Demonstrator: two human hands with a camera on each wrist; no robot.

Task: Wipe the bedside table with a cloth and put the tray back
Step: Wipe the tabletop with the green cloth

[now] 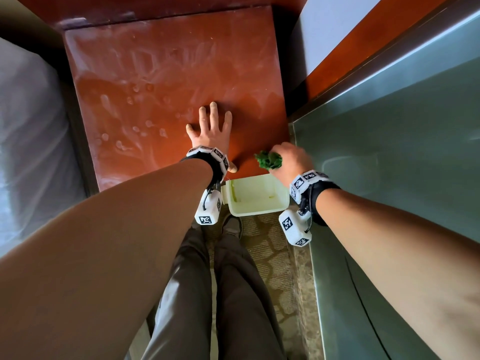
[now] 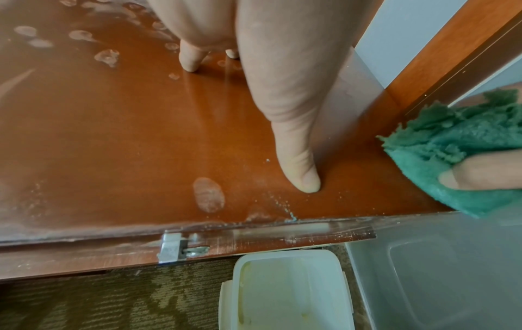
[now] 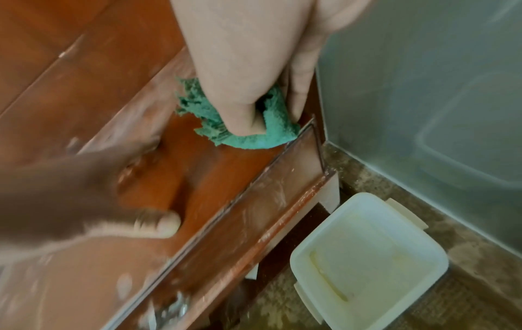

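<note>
The left hand (image 1: 211, 128) lay flat on the reddish counter (image 1: 161, 81), fingers straight and spread, near its front edge. The right hand (image 1: 291, 158) clutched a bunched green cloth (image 1: 268, 160), pressing it onto the counter's front right corner, just beside the grey-green panel (image 1: 389, 126). Pale smears and fingerprints covered much of the counter top. A cream plastic tub (image 1: 255, 197) stood on the patterned carpet (image 1: 270, 250) below that corner; it may be the tray, though this is uncertain.

No readable text; only coded square markers on wrist bands (image 1: 207, 155).
</note>
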